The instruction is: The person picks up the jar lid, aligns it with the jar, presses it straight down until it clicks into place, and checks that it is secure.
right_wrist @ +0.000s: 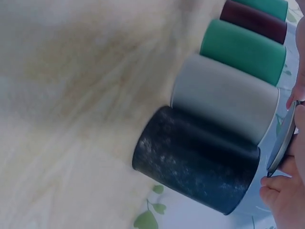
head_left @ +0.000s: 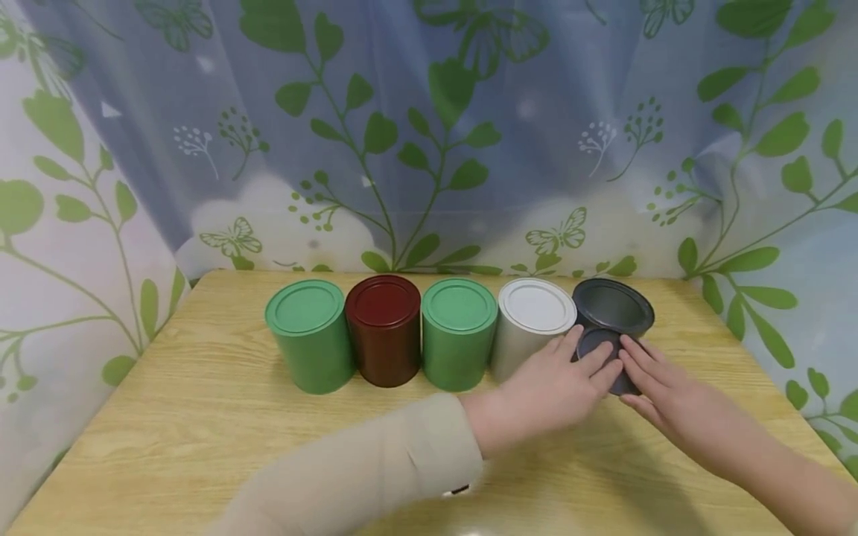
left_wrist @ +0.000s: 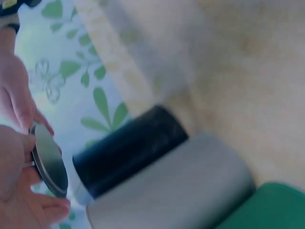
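A round black lid (head_left: 625, 383) is held between both hands, just in front of and above the black can (head_left: 620, 301) at the right end of the row. My left hand (head_left: 546, 387) grips its left side, fingers lying over the face. On the other side, my right hand (head_left: 684, 402) grips the edge with fingertips on top. In the left wrist view the lid (left_wrist: 52, 160) is tilted on edge, thumb and fingers at its rim. The right wrist view has the lid (right_wrist: 283, 138) close by the black can's top end (right_wrist: 200, 162).
Left of the black can stand a white can (head_left: 536, 305), a green can (head_left: 459, 342), a dark red can (head_left: 383, 335) and another green can (head_left: 311, 342), all lidded and close together. They stand on a wooden table (head_left: 201, 432) before a leaf-patterned curtain (head_left: 402, 149).
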### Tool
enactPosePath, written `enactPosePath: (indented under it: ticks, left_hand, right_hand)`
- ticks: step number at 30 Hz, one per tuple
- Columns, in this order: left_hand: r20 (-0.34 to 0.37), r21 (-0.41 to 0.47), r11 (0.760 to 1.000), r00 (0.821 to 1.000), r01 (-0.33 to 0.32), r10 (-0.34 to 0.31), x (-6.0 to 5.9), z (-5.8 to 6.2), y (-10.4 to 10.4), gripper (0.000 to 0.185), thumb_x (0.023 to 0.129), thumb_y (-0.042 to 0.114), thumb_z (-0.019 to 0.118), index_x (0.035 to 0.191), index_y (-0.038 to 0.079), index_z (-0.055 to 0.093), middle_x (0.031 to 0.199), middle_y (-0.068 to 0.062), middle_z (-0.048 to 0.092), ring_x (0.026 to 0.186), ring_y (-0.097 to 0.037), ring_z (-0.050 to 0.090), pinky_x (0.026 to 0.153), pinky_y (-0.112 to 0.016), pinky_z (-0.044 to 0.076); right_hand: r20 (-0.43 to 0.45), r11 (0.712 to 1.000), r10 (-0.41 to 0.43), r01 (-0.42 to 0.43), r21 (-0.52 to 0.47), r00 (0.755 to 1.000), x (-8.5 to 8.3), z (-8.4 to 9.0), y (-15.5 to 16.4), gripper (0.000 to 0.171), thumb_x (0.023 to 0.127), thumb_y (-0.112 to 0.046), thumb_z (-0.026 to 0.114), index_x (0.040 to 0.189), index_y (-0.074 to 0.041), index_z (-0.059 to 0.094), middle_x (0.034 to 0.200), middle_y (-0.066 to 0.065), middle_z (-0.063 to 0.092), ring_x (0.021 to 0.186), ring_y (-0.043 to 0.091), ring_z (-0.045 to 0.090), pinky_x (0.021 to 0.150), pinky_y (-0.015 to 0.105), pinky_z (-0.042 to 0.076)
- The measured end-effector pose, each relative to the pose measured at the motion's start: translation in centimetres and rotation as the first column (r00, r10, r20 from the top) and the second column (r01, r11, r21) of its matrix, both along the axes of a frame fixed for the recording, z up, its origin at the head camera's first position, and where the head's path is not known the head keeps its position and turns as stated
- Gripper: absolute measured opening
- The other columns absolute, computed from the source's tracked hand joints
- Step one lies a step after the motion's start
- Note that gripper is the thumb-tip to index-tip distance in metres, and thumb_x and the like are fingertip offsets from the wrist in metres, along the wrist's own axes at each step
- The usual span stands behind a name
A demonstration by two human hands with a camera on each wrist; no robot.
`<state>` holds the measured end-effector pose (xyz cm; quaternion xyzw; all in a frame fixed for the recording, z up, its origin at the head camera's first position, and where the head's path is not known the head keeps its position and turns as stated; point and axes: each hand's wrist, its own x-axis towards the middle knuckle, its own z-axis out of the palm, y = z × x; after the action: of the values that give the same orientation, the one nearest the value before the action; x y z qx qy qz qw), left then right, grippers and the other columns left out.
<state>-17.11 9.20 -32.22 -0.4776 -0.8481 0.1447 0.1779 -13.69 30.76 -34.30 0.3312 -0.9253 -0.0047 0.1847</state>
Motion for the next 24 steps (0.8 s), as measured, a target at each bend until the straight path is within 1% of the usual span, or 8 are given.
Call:
enactPosePath:
  ticks: [3, 6, 9, 11, 14, 19, 21, 24]
  left_hand:
    - [0.021, -0.036, 0.999, 1.000, -0.005, 0.005, -1.2, 0.7, 0.3, 0.043, 0.102, 0.030, 0.036, 0.145, 0.021, 0.037, 0.147, 0.000, 0.035, 0.132, -0.033, 0.033, 0.104, -0.035, 0.034]
    - [0.075, -0.062, 0.998, 0.997, -0.022, 0.027, -2.4, 1.2, 0.8, 0.045, 0.103, 0.031, 0.034, 0.146, 0.023, 0.033, 0.150, 0.001, 0.029, 0.135, -0.032, 0.027, 0.105, -0.034, 0.032]
    - [0.134, -0.077, 0.996, 0.990, -0.041, 0.051, -3.5, 1.7, 1.4, 0.046, 0.103, 0.031, 0.031, 0.148, 0.025, 0.027, 0.153, 0.003, 0.022, 0.137, -0.031, 0.022, 0.106, -0.033, 0.030]
    - [0.170, -0.083, 0.995, 0.983, -0.052, 0.065, -4.3, 1.9, 1.9, 0.047, 0.103, 0.033, 0.029, 0.149, 0.026, 0.024, 0.153, 0.004, 0.020, 0.138, -0.030, 0.020, 0.108, -0.032, 0.028]
    - [0.209, -0.097, 0.994, 0.975, -0.053, 0.072, -5.3, 2.3, 2.5, 0.048, 0.102, 0.037, 0.026, 0.149, 0.027, 0.023, 0.153, 0.006, 0.019, 0.140, -0.024, 0.017, 0.111, -0.032, 0.019]
    - [0.254, -0.130, 0.991, 0.965, -0.027, 0.060, -6.8, 2.7, 3.6, 0.049, 0.102, 0.037, 0.025, 0.150, 0.025, 0.020, 0.154, 0.006, 0.016, 0.139, -0.007, 0.011, 0.113, -0.031, 0.006]
    - [0.291, -0.143, 0.989, 0.954, -0.037, 0.078, -7.3, 2.8, 4.0, 0.050, 0.102, 0.038, 0.024, 0.150, 0.026, 0.017, 0.154, 0.007, 0.012, 0.139, -0.005, 0.007, 0.112, -0.030, 0.004]
    - [0.356, -0.159, 0.985, 0.927, -0.065, 0.119, -8.0, 2.8, 4.3, 0.050, 0.102, 0.039, 0.022, 0.150, 0.028, 0.013, 0.154, 0.010, 0.007, 0.139, -0.006, 0.005, 0.112, -0.027, 0.003]
  right_hand:
    - [-0.014, 1.000, 0.009, -0.009, -0.011, 1.000, -0.9, 0.4, 0.2, 0.063, 0.099, -0.043, 0.034, 0.129, 0.010, 0.049, 0.142, 0.023, 0.038, 0.138, 0.024, 0.019, 0.107, 0.018, 0.012]
    - [-0.029, 1.000, 0.001, -0.002, -0.031, 1.000, -1.9, 0.8, 0.3, 0.064, 0.098, -0.043, 0.033, 0.129, 0.011, 0.048, 0.139, 0.025, 0.040, 0.135, 0.032, 0.028, 0.103, 0.034, 0.032]
    - [-0.027, 0.998, -0.011, 0.010, -0.058, 1.000, -3.0, 1.2, 0.7, 0.061, 0.098, -0.040, 0.039, 0.128, 0.012, 0.049, 0.136, 0.027, 0.042, 0.131, 0.036, 0.033, 0.090, 0.047, 0.042]
    - [-0.006, 0.998, -0.028, 0.027, -0.059, 1.000, -3.5, 1.5, 0.9, 0.057, 0.098, -0.036, 0.044, 0.128, 0.012, 0.048, 0.136, 0.028, 0.041, 0.131, 0.037, 0.033, 0.084, 0.050, 0.045]
    - [0.064, 0.996, -0.062, 0.066, -0.067, 0.996, -4.4, 1.8, 1.5, 0.053, 0.096, -0.027, 0.052, 0.130, 0.013, 0.046, 0.138, 0.027, 0.039, 0.130, 0.039, 0.032, 0.085, 0.053, 0.044]
    - [0.162, 0.987, -0.088, 0.108, -0.117, 0.983, -5.4, 2.2, 2.3, 0.052, 0.095, -0.020, 0.055, 0.133, 0.012, 0.042, 0.141, 0.026, 0.035, 0.130, 0.042, 0.030, 0.099, 0.052, 0.033]
    - [0.197, 0.985, -0.097, 0.122, -0.121, 0.976, -5.7, 2.3, 2.5, 0.052, 0.096, -0.021, 0.053, 0.135, 0.010, 0.040, 0.143, 0.026, 0.033, 0.131, 0.042, 0.029, 0.102, 0.051, 0.028]
    - [0.239, 0.983, -0.102, 0.134, -0.123, 0.966, -6.0, 2.5, 2.6, 0.052, 0.096, -0.021, 0.053, 0.137, 0.008, 0.040, 0.144, 0.025, 0.032, 0.130, 0.043, 0.030, 0.101, 0.054, 0.028]
